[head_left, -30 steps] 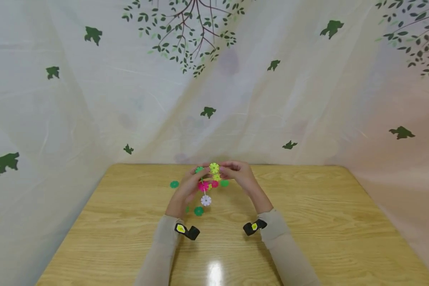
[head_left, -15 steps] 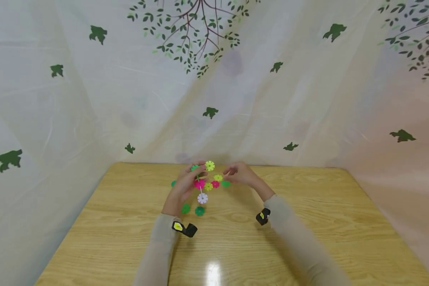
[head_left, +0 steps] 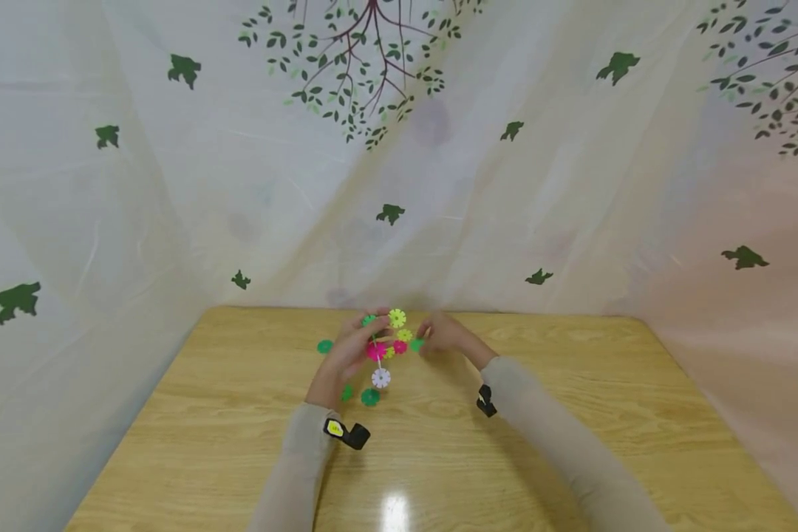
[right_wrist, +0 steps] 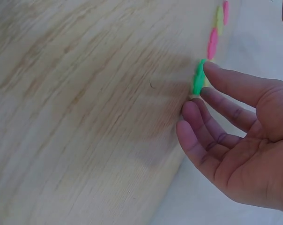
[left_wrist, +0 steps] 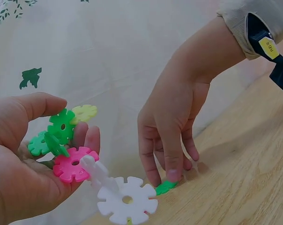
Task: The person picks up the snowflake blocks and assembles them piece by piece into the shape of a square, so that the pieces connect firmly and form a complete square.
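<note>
My left hand (head_left: 346, 353) grips a cluster of joined notched plastic snowflake discs. In the left wrist view the cluster has green discs (left_wrist: 62, 126), a pink disc (left_wrist: 76, 164), a yellow disc (left_wrist: 84, 113) and white discs (left_wrist: 127, 200), one standing edge-on to the other. The white end hangs toward the person. To the right, my right hand (head_left: 447, 332) reaches down to the tabletop, its thumb and forefinger pinching a loose green disc (right_wrist: 199, 77) by its edges. That green disc (left_wrist: 166, 188) still lies on the wood.
Loose discs lie between the hands, among them a yellow one (head_left: 405, 335) and a pink one (head_left: 400, 346). Other green discs sit left (head_left: 325, 346) and in front (head_left: 370, 397) of the left hand. A printed cloth (head_left: 452, 244) hangs behind the wooden table (head_left: 572, 414).
My right hand has let go of the cluster, moved right and lowered to the loose green disc. My left hand keeps hold of the cluster, nearly in place.
</note>
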`<state>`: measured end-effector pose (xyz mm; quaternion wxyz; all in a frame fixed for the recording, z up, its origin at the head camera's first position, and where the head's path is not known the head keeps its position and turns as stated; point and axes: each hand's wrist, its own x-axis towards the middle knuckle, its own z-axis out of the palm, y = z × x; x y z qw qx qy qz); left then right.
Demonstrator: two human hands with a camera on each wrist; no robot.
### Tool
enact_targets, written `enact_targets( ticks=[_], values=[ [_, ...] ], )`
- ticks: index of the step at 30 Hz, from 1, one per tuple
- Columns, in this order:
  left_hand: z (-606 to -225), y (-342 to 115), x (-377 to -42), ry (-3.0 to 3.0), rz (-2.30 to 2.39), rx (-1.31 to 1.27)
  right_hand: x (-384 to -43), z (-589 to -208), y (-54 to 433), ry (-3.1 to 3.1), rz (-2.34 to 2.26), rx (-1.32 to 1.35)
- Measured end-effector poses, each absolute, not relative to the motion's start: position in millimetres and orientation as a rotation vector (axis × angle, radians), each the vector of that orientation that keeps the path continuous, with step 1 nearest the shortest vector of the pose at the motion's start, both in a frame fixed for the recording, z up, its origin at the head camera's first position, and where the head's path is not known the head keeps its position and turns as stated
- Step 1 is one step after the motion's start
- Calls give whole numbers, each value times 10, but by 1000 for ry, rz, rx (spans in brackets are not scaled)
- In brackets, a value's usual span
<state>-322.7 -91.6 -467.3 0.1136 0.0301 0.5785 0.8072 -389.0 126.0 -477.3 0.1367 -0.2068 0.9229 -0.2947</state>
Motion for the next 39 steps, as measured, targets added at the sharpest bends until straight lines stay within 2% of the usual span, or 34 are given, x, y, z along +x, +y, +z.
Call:
enact_targets(
  ticks=[8,24,31,39],
  values=[
    [-4712,-876,-3224,1733,2336,109,-3820,-4763,1198,2715,-794,-541],
    [-4746,-844,-3252,1684,2338,131,-3722,-4769,1514,2438,-1512,-563],
    [-4741,-857,-3245,1694,2340,122,-3621,-4680,1447,2401,-1831,-648],
    [-4732,-859,-3235,1664,2316,123,-3527,-4634,1338,2457,-1931,-703]
  ],
)
